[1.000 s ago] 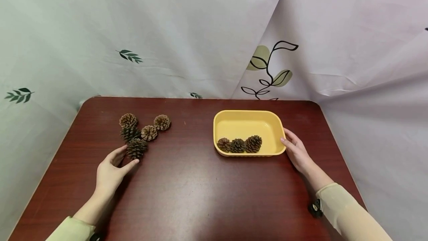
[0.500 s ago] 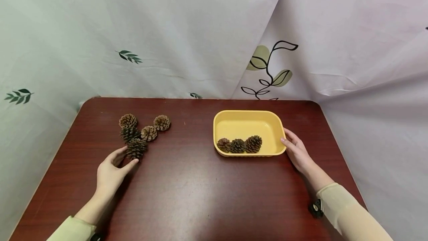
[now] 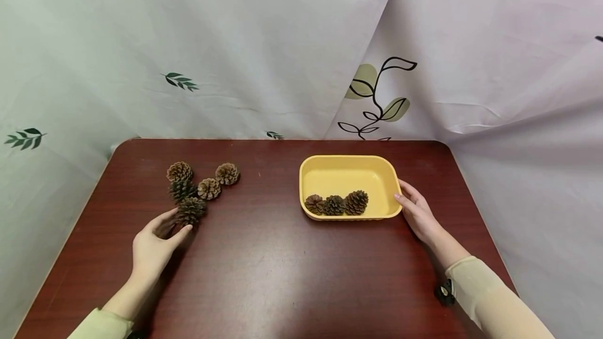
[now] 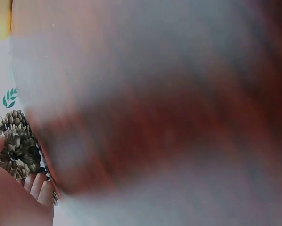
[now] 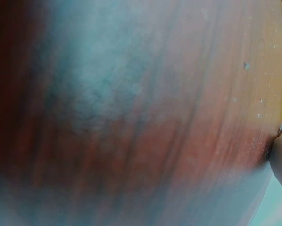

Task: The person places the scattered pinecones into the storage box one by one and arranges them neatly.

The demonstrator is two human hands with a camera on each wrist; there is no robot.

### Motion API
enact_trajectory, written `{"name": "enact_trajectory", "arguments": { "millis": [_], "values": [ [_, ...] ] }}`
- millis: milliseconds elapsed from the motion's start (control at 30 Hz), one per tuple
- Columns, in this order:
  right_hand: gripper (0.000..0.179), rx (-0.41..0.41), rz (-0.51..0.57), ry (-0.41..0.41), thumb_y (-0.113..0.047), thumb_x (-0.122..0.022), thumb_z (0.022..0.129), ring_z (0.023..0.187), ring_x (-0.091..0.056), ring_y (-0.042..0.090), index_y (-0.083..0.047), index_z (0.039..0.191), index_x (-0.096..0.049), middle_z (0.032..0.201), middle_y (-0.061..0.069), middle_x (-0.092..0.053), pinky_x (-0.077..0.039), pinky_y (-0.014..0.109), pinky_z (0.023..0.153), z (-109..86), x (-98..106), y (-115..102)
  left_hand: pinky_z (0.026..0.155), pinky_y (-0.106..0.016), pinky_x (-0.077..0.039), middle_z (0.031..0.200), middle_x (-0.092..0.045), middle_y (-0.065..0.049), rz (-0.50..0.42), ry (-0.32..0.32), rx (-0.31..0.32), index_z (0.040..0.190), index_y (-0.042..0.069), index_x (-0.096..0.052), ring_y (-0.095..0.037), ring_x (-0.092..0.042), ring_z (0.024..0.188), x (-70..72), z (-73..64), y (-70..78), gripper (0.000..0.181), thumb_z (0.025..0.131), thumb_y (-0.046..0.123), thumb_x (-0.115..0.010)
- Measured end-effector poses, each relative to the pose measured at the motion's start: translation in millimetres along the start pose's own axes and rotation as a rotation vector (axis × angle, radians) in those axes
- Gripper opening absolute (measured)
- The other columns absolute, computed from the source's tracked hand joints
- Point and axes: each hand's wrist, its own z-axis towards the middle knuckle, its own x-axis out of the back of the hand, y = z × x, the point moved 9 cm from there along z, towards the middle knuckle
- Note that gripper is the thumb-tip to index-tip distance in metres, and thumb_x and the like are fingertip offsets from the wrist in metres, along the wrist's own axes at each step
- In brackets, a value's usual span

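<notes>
At the left of the table in the head view, my left hand (image 3: 153, 247) holds a dark pine cone (image 3: 190, 211), thumb on its near side and fingers on its far side. Another dark pine cone (image 3: 182, 190) and a lighter pine cone (image 3: 179, 171) lie just behind it. The left wrist view catches the hand (image 4: 18, 197) and pine cones at its left edge. My right hand (image 3: 418, 213) grips the right end of a yellow plastic box (image 3: 348, 159), thumb over the rim, other fingers along the outer wall. Three pine cones (image 3: 356, 202) lie along the box's near side.
Two lighter pine cones, a small one (image 3: 209, 189) and one behind it (image 3: 227, 173), lie right of the left-hand cluster. The dark red table (image 3: 264, 276) ends at a pale curtain (image 3: 264, 67) with printed leaves, close behind the box.
The head view has shifted slightly. My left hand and its pine cone sit a touch farther left in the picture; my right hand keeps its place on the box.
</notes>
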Motion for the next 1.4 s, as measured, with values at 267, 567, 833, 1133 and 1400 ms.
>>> {"name": "enact_trajectory", "arguments": {
  "millis": [267,567,833,1133,1400],
  "values": [
    [0.041,-0.017,-0.009,0.003,0.001,-0.045,0.11,0.119,-0.065,0.001,-0.004,0.15,-0.047,0.133,-0.011,-0.066,-0.055,0.014,0.099,-0.1,-1,0,0.081,0.004,-0.046,0.1,-0.058,0.044,-0.033,0.02,-0.043,0.135,0.004,-0.073,0.028,-0.057,0.091,3.2,-1.6,7.0,0.052,0.086,0.009,-0.088],
    [0.039,-0.015,-0.006,0.002,0.001,-0.045,0.11,0.116,-0.066,0.001,-0.007,0.148,-0.049,0.131,-0.01,-0.068,-0.056,0.015,0.097,-0.3,0,-1,0.085,0.003,-0.047,0.107,-0.059,0.043,-0.063,0.052,-0.209,0.13,0.004,-0.075,0.024,-0.06,0.097,-7.0,-5.2,34.0,0.052,0.081,-0.004,-0.088],
    [0.037,-0.015,0.0,0.009,0.001,-0.046,0.109,0.114,-0.067,0.0,-0.019,0.139,-0.056,0.129,-0.013,-0.069,-0.056,0.014,0.096,0.1,0,0,0.086,0.002,-0.047,0.109,-0.064,0.033,-0.093,0.032,-0.263,0.129,0.005,-0.076,0.024,-0.06,0.097,-24.1,-0.3,46.7,0.051,0.08,-0.005,-0.088],
    [0.038,-0.02,-0.002,0.012,0.002,-0.045,0.109,0.115,-0.066,0.0,-0.012,0.144,-0.052,0.13,-0.011,-0.068,-0.056,0.014,0.097,0.1,-1,-1,0.088,0.0,-0.051,0.12,-0.078,-0.012,-0.129,-0.027,-0.29,0.129,0.004,-0.076,0.023,-0.061,0.099,-46.6,0.1,64.8,0.05,0.081,-0.004,-0.088],
    [0.037,-0.016,-0.003,0.009,0.001,-0.046,0.109,0.115,-0.066,0.0,-0.014,0.143,-0.053,0.13,-0.011,-0.068,-0.056,0.014,0.096,0.1,-1,0,0.093,0.002,-0.042,0.128,-0.075,-0.022,-0.088,-0.083,-0.375,0.131,0.004,-0.075,0.027,-0.051,0.108,-73.2,-0.6,82.6,0.051,0.082,0.0,-0.087]
  ]
}}
